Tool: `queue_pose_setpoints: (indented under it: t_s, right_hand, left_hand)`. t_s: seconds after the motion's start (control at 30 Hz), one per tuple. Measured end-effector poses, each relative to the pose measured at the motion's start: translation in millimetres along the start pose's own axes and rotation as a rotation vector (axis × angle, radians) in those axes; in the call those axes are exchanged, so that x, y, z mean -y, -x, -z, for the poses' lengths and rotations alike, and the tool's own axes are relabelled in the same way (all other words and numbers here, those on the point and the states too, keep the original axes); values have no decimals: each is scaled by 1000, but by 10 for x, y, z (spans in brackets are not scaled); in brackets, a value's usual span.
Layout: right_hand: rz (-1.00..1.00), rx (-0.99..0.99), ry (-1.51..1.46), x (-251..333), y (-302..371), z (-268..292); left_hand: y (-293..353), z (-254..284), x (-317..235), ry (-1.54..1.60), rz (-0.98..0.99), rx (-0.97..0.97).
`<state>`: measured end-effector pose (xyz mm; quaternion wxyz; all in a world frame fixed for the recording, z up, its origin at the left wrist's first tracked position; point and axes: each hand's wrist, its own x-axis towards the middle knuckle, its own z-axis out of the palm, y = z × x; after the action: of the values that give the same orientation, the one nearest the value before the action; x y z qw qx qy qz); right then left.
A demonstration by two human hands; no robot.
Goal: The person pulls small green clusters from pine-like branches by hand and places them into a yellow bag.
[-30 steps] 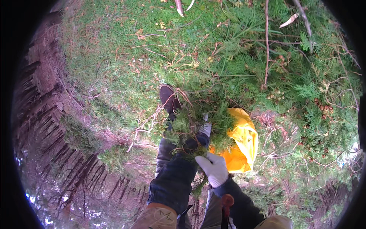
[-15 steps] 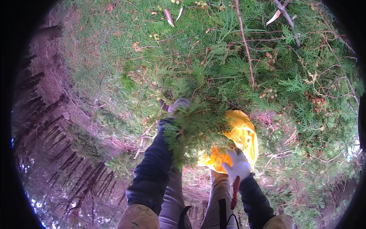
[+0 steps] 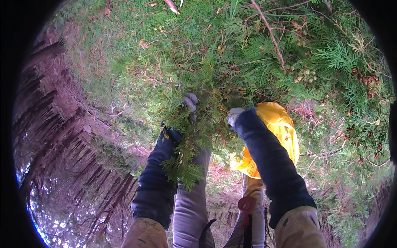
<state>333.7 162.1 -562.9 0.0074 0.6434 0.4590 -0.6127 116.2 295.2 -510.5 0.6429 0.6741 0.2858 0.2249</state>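
Observation:
In a grey glove, my left hand (image 3: 191, 104) is closed around a leafy conifer branch (image 3: 188, 159), whose flat green sprays hang down over my forearm and leg. My right hand (image 3: 235, 117), in a pale glove, is at the right side of the same foliage with its fingers curled in. Leaves and the angle hide what those fingers hold. Just right of that wrist, partly behind my sleeve, is a crumpled yellow bag (image 3: 285, 128). A red-handled tool (image 3: 246, 204) hangs low in front of my leg, apart from both hands.
Cut conifer boughs with brown cones (image 3: 368, 78) lie at the right. A long bare stick (image 3: 269, 33) slants across the greenery ahead. Low green plants (image 3: 136, 25) cover the ground at the far left. Bare-branched trees (image 3: 53, 136) line the left edge.
My right hand has moved up and left from the yellow bag to the foliage. The branch in my left hand now hangs lower across that arm. The red-handled tool has swung.

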Motion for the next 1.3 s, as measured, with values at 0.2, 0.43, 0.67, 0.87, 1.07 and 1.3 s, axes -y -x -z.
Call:
queue_pose_setpoints:
  t_s: [0.2,0.43,0.67,0.87,1.07,1.3]
  right_hand:
    - [158,21,-258,-391,1314,813]
    - [40,-425,-856,-694,2041,49]
    - [155,-52,531,-10,789,-200]
    - [301,-366,-197,-204,1923,-981]
    - [242,-639,-456,-301,2547,-884]
    - [-121,-396,127,-868,2984,-957]
  left_hand:
    - [-394,-299,24,339,-183,50]
    - [-491,-420,31,2548,967,-330]
    - [-227,-253,1123,756,446,-198]
    - [-140,-234,1155,-269,480,157]
    - [-328,-628,229,-791,201,173]
    - [-379,-477,-116,-1044,438,489]
